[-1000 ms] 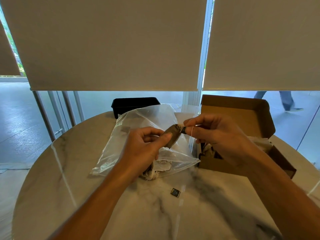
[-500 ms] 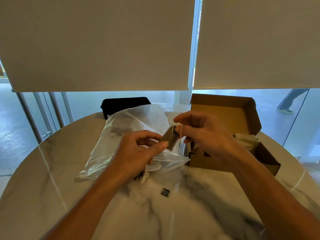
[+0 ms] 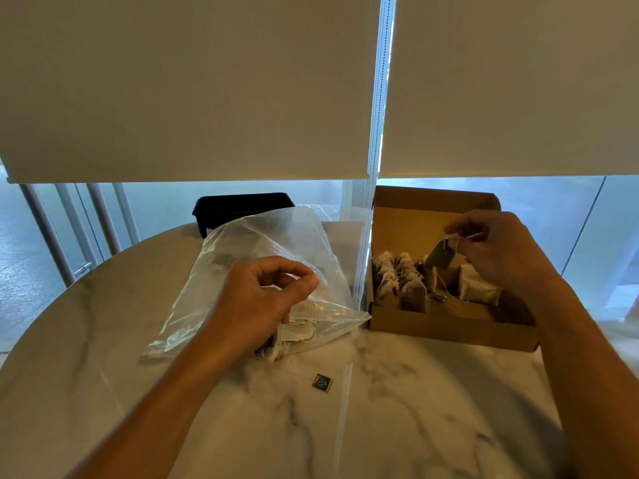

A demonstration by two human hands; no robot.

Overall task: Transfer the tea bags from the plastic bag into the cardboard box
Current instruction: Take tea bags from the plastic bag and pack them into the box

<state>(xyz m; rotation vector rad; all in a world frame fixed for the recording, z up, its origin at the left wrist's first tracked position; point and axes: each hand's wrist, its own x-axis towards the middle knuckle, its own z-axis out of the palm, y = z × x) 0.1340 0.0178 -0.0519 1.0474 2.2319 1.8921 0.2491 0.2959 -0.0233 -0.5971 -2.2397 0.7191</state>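
Observation:
A clear plastic bag (image 3: 276, 243) lies on the marble table, with pale tea bags (image 3: 297, 333) bunched at its near end. My left hand (image 3: 259, 302) rests on the bag with its fingers loosely curled, and I see nothing held in it. To the right stands the open cardboard box (image 3: 449, 331), lid up, with several tea bags (image 3: 397, 281) standing in a row along its left side. My right hand (image 3: 501, 250) pinches the string of a brown tea bag (image 3: 438, 258), which hangs above the middle of the box.
A small dark tag (image 3: 322, 382) lies loose on the marble table (image 3: 397, 426) in front of the bag. A black tray (image 3: 242, 206) sits at the table's far edge behind the bag. Roller blinds and window glass stand beyond the table.
The tea bag was held between both hands over the plastic bag. My left hand has let go, and my right hand has carried the tea bag rightward to hang over the box.

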